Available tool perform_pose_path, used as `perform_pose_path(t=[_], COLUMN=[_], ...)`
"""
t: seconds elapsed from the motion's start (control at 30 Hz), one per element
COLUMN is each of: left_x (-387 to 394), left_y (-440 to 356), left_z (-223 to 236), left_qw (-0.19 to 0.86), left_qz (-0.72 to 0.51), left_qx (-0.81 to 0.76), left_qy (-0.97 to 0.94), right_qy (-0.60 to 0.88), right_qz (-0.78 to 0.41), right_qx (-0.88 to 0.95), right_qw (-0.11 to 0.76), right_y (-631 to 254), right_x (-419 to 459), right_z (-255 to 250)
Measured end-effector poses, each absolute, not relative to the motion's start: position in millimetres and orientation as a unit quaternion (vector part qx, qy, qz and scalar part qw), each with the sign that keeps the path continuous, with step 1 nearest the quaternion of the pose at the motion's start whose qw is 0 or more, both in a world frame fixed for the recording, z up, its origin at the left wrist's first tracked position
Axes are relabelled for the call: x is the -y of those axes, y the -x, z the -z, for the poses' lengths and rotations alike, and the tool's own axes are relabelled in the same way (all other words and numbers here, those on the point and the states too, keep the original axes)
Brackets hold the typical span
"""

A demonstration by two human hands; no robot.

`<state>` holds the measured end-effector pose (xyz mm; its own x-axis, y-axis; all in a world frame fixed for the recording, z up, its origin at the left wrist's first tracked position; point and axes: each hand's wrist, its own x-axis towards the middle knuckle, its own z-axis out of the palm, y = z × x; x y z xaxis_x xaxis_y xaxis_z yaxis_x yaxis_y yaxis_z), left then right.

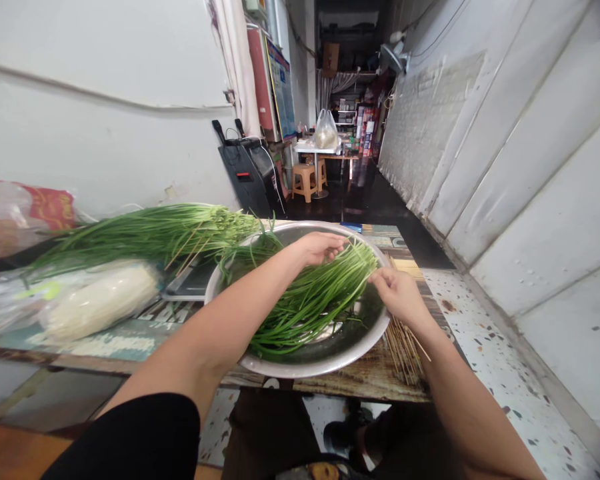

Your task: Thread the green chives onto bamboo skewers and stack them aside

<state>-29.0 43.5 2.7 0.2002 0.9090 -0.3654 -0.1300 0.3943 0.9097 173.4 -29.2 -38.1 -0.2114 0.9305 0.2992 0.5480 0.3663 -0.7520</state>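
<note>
The long green chives (305, 307) lay in a wide metal basin (325, 365) on the counter (115, 343), their pale cut ends up at the far right rim and their green leaves fanning down toward the near left, so the long axis ran aslant across the basin. The person's left hand (323, 248) reached over the bundle to those pale ends; I couldn't tell whether its grip was closed on a stem. The right hand (394, 288) was at the right rim, thumb and forefinger together in a pinch beside the stems, what lay between them too small to make out. Thin sticks (404, 353) lay under the right forearm, lengthwise toward the counter's near edge.
</note>
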Motion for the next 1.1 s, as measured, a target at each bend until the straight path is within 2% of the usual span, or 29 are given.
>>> perform_pose_path(t=[0.83, 0.93, 1.1], left_x=[-41, -43, -46], left_y=[30, 31, 32], left_z=[-3, 3, 9], left_qw=[0.665, 0.637, 0.514], left_qz=[-0.382, -0.376, -0.353], left_qx=[-0.494, -0.492, -0.499], left_qy=[-0.409, -0.459, -0.602], right_qy=[0.509, 0.508, 0.508], right_qz=[-0.247, -0.249, -0.246], right_qx=[0.73, 0.728, 0.733], right_qw=[0.382, 0.387, 0.381], right_y=[-171, -172, -172], right_x=[31, 31, 31], right_z=[35, 35, 36])
